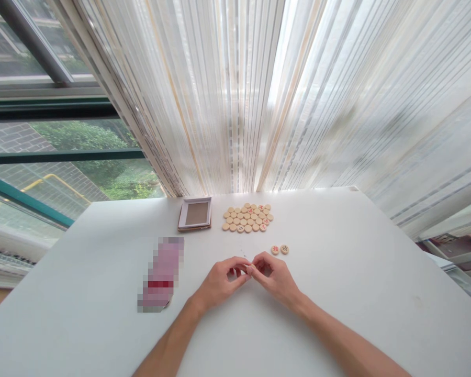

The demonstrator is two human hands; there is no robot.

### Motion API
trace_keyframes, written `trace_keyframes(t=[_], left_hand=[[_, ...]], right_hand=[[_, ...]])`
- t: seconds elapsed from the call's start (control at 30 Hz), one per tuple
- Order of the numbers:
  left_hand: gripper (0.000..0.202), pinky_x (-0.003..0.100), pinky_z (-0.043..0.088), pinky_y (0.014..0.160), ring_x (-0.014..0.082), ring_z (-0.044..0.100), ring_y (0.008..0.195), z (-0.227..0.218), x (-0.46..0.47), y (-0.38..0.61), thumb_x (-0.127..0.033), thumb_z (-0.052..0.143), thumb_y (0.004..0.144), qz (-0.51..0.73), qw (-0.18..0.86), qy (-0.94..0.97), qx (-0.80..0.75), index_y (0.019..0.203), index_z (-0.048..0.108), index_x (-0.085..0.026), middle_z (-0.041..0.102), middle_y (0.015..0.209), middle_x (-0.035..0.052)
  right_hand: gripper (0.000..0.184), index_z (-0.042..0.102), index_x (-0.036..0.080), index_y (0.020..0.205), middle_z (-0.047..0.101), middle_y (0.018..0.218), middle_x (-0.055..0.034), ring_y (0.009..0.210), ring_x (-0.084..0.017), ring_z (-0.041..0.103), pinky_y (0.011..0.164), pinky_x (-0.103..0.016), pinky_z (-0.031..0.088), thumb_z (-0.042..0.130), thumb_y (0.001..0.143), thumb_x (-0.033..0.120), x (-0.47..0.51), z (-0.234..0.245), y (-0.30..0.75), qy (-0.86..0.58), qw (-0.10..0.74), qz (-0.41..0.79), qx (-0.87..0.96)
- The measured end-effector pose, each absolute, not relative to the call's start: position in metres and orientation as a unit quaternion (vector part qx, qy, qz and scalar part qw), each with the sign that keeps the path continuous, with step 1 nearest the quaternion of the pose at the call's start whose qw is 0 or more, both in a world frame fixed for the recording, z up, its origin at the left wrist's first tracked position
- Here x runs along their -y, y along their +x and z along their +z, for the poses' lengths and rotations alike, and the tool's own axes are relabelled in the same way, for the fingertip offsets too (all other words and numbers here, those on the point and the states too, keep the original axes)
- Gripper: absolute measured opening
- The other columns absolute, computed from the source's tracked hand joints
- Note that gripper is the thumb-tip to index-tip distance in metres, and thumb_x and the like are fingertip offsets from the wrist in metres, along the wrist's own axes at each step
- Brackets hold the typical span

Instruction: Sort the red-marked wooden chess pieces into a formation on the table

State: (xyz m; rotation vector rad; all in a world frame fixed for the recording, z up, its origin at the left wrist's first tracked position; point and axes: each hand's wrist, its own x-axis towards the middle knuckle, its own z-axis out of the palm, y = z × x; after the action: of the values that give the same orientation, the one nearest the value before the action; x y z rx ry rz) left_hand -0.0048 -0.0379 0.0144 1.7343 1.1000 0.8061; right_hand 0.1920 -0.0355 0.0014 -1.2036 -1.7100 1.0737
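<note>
The round pieces look like smooth, matt wood, and the surface is smooth with a soft sheen. The box looks like cardboard, the curtain like sheer cloth.

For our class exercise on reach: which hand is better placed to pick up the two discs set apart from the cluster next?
Probably the right hand: the red-marked disc and dark-marked disc lie just beyond it, while the left hand is farther off.

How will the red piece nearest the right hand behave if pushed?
The red piece should slide, not roll: it lies flat. Small and wood-toned, it is probably light and stiff. Pushed right, it may bump the adjacent black piece.
</note>
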Motion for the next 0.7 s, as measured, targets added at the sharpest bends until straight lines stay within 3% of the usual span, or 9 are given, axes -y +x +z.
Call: trace_keyframes(t=[0.43,0.7], left_hand=[[0.024,0.028,0.05,0.076,0.0176,0.067,0.085,0.014,0.0377,-0.0071,-0.03,0.068,0.087,0.328,0.458,0.696,-0.445,0.11,0.069,-0.024,0.075,0.096,0.0025],[0.024,0.029,0.052,0.079,0.017,0.067,0.085,0.0118,0.0365,-0.0074,-0.031,0.065,0.09,0.34,0.453,0.689,-0.453,0.113,0.068,-0.024,0.074,0.101,0.0029]], right_hand=[[0.021,0.063,0.021,0.091,0.065,0.076,-0.0013,0.067,-0.015,0.057,0.062,-0.027,0.046,0.053,0.098,0.038,0.0356,0.0023,0.1954,-0.454,0.384,0.417,0.687],[0.014,0.062,0.022,0.102,0.069,0.091,-0.0037,0.079,-0.017,0.064,0.072,-0.029,0.051,0.05,0.099,0.03,0.0361,0.0044,0.1969,-0.431,0.387,0.436,0.689]])
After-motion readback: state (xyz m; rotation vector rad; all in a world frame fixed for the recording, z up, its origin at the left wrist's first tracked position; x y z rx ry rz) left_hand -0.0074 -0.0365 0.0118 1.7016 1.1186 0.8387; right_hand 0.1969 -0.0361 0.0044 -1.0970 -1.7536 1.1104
